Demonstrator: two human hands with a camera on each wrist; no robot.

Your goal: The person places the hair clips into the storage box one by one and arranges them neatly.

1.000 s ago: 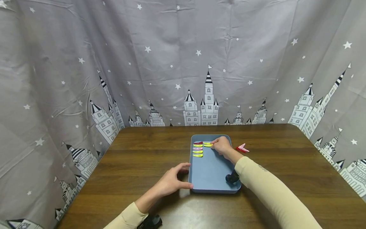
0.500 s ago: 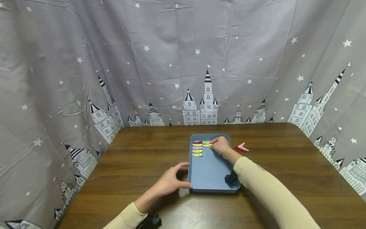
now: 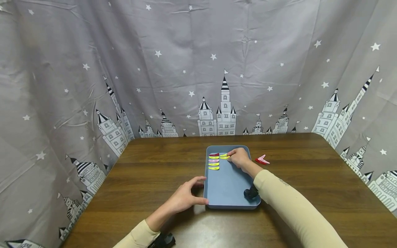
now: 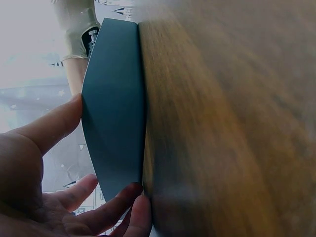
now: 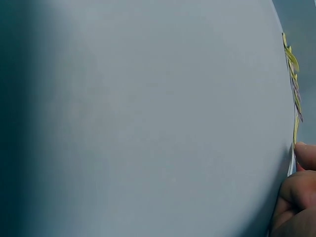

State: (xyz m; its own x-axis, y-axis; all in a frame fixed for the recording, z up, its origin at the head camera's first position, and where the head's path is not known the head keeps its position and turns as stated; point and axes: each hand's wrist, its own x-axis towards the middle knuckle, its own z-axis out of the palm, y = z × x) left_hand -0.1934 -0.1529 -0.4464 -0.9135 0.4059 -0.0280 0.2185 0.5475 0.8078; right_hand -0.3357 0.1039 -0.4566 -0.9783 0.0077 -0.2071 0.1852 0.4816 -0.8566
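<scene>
Inside a blue-grey tray [image 3: 231, 187], my right hand [image 3: 240, 158] pinches at the right ends of two yellow snap hair clips [image 3: 223, 157], its fingertips partly covering them. A column of clips lies along the tray's left side: a dark red clip [image 3: 214, 154] at the top, then yellow, a pink clip [image 3: 213, 161] and two more yellow ones. My left hand [image 3: 183, 197] rests at the tray's left side, thumb at the front corner. In the left wrist view its fingers [image 4: 116, 207] spread along the tray's outer wall.
Right of the tray, a pink clip [image 3: 262, 158] and a red clip [image 3: 261, 162] lie together on the brown wooden table [image 3: 155, 165]. A grey curtain [image 3: 173, 82] printed with castles and stars hangs behind the table.
The upper of the two yellow clips at my right fingertips has tilted, its left end now close to the lower one. Both hands stay in nearly the same place.
</scene>
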